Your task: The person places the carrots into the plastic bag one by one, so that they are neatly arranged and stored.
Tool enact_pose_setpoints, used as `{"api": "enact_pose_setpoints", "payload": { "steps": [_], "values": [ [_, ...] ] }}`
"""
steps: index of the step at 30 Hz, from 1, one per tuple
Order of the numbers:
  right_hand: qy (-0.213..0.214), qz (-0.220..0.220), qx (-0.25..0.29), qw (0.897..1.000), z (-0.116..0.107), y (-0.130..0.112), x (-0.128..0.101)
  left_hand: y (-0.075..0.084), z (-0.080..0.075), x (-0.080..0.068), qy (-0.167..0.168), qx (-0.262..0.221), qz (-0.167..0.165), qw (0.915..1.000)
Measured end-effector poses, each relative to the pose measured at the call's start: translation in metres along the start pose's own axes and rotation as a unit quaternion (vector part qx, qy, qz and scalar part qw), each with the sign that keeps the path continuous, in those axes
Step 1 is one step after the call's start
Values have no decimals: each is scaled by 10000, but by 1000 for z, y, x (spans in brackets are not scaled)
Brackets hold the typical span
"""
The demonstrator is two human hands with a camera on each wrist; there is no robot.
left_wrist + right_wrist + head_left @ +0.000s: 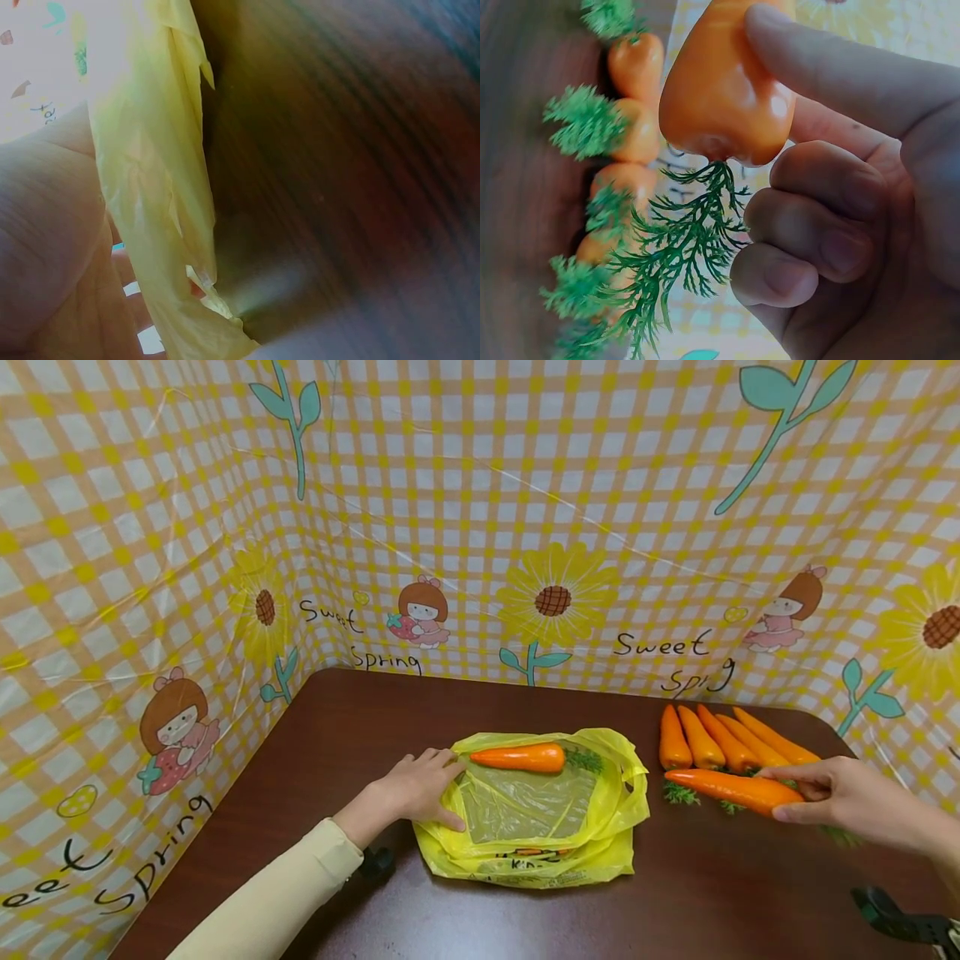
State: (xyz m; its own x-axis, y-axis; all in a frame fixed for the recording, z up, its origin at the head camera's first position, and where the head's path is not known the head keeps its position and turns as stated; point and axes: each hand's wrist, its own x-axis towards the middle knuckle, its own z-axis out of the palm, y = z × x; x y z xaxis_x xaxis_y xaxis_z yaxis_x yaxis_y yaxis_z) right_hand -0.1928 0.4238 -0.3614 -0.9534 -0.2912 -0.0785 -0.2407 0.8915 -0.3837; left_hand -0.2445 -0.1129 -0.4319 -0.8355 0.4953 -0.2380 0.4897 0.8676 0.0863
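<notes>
R hand (840, 793) grips one carrot (731, 789) at its thick end, thumb under, fingers over; carrot is lifted just in front of the row of four carrots (712, 739) lying at the back R of the table (337, 710). R wrist view adds what head view can't: fingertip (810, 60) laid along the orange body, other fingers curled beside the green top (682, 247), and the row's leafy ends stacked behind.

L hand (416, 789) rests on the L edge of the yellow bag (607, 810), fingers & thumb pinching the plastic w/ mouth held wide. One carrot (521, 757) already lies inside, near the bag's far rim, tip pointing L. L wrist view shows only palm (45, 247), a fold of yellow film (161, 195) and blurred wood; pinch can't be read there.

Hands well apart, bag between them. Bag sits mid-table, near the front edge. Bare wood L of bag to the checked backdrop (480, 485), which walls back & both sides. Open strip betw bag and held carrot. Dark strap piece (896, 922) at front R corner.
</notes>
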Motion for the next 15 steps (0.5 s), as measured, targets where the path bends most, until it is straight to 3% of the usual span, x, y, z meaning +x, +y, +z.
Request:
{"api": "enact_pose_setpoints", "payload": {
  "steps": [15],
  "values": [
    [6, -82, -266, 9996, -21, -45, 8, 0, 0, -1, 39, 36, 37, 10000]
  ]
}}
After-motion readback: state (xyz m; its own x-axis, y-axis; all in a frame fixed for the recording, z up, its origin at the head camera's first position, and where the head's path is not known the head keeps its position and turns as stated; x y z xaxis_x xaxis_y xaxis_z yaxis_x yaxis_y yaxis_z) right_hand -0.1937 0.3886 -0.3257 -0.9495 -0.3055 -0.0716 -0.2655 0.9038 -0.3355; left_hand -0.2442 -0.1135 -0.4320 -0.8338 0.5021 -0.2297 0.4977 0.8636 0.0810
